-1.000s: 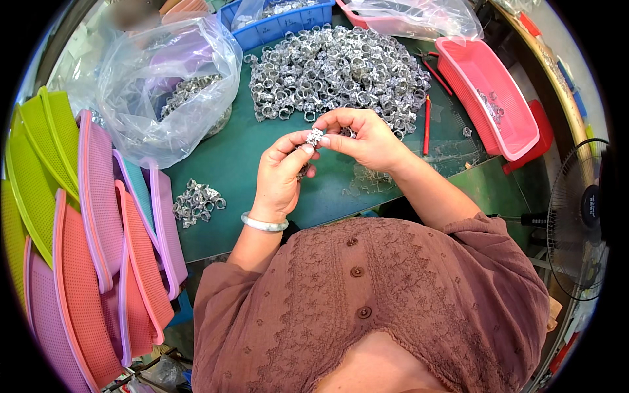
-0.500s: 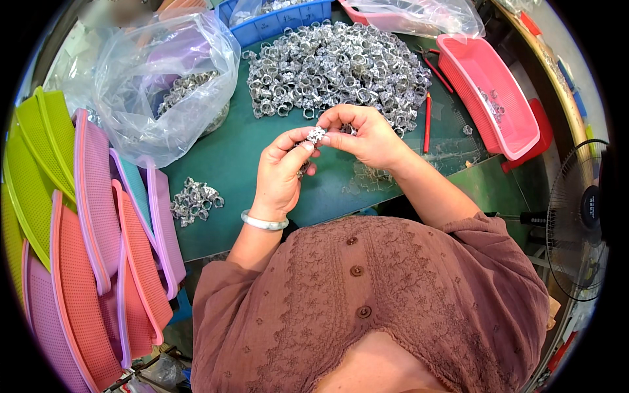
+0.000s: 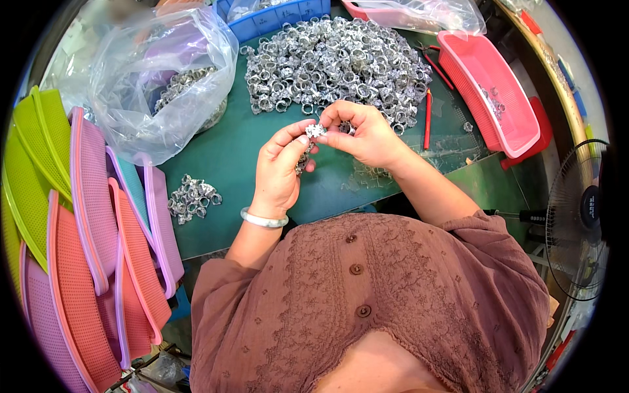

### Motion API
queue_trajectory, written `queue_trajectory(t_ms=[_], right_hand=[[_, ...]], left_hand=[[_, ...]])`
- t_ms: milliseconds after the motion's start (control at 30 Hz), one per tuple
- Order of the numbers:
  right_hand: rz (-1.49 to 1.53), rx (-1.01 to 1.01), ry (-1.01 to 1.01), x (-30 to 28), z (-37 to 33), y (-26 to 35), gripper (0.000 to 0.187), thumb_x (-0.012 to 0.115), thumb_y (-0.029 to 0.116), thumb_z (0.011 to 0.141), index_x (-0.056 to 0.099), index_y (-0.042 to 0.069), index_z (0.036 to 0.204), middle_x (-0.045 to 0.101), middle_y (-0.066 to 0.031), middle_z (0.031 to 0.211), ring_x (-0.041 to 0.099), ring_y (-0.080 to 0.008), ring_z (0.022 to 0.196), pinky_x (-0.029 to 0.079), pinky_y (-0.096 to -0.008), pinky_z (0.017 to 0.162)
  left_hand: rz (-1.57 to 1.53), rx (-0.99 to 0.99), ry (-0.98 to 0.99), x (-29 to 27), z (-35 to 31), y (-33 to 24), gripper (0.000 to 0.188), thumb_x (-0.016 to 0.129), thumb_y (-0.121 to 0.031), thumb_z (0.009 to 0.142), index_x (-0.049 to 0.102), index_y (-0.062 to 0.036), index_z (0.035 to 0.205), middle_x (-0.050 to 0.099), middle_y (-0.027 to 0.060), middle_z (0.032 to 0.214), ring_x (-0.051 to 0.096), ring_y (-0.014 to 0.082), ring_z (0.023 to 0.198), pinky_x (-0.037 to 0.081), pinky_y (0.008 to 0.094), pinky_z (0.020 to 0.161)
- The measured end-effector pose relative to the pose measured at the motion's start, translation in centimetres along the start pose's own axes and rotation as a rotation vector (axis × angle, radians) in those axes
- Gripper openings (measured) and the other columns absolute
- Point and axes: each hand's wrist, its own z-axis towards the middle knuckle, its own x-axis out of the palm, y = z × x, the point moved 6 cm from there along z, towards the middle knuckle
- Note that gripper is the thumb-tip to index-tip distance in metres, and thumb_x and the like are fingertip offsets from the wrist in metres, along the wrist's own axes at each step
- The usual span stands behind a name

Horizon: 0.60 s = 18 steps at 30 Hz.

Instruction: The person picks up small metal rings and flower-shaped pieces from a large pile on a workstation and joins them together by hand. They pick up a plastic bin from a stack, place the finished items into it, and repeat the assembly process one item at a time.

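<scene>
A silver ring [image 3: 315,131] with a broad, ornate top is pinched between the fingertips of both my hands, above the green tabletop. My left hand [image 3: 282,160] has thumb and forefinger on the ring's left side; more rings [image 3: 303,159] sit inside its curled fingers. With thumb and forefinger my right hand [image 3: 363,134] grips the same ring from the right, and another ring [image 3: 347,128] shows within its bent fingers. Just beyond the hands rises a large heap of silver rings [image 3: 337,62]. A small pile of rings [image 3: 193,198] lies left of my left forearm.
Stacked purple, coral and green plastic baskets [image 3: 72,262] line the left side. A clear plastic bag [image 3: 164,85] of rings stands at the back left, a blue bin [image 3: 278,18] behind. Red-handled pliers [image 3: 438,69], a red tool [image 3: 428,121], a pink basket [image 3: 488,85] and a fan [image 3: 580,216] are right.
The ring's ornate top shows more fully between my fingertips, and the rings in my left hand are more exposed. Both hands stay almost in place; the view has shifted slightly.
</scene>
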Motion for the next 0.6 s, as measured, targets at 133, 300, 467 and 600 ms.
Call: queue_trajectory(t_ms=[133,300,467,600], right_hand=[[-0.022,-0.031,-0.013,0.09,-0.03,-0.1,0.012,0.064,0.008,0.075,0.056,0.003,0.083,0.053,0.0027,0.071,0.047,-0.0037,0.065,0.039,-0.02,0.059],[-0.035,-0.044,-0.02,0.19,-0.06,0.06,0.012,0.064,0.008,0.075,0.056,0.003,0.082,0.053,0.003,0.071,0.047,-0.0039,0.065,0.039,-0.0198,0.058],[-0.036,-0.029,-0.015,0.22,-0.17,0.2,0.011,0.063,0.003,0.075,0.056,0.004,0.083,0.053,0.0042,0.073,0.047,-0.0034,0.068,0.039,-0.0195,0.061],[-0.053,-0.071,-0.032,0.25,-0.14,0.1,0.014,0.065,0.007,0.073,0.056,0.004,0.082,0.054,0.0022,0.071,0.049,-0.0048,0.065,0.041,-0.0207,0.057]], left_hand=[[-0.028,-0.004,0.001,0.09,-0.09,-0.03,0.023,0.049,-0.006,0.085,0.057,-0.0015,0.106,0.06,0.0029,0.09,0.053,0.008,0.073,0.042,0.0198,0.053],[-0.015,-0.013,-0.004,0.07,-0.16,-0.04,0.026,0.05,-0.008,0.084,0.054,-0.0002,0.109,0.059,0.0037,0.091,0.054,0.0099,0.074,0.043,0.0214,0.054],[-0.003,-0.019,0.006,0.11,-0.27,0.01,0.029,0.053,-0.009,0.083,0.053,-0.0005,0.111,0.059,0.0036,0.091,0.054,0.0103,0.075,0.043,0.0218,0.055],[0.014,-0.027,0.006,0.03,-0.23,0.21,0.031,0.057,-0.009,0.082,0.053,-0.0014,0.111,0.059,0.0026,0.09,0.054,0.0094,0.075,0.042,0.021,0.055]])
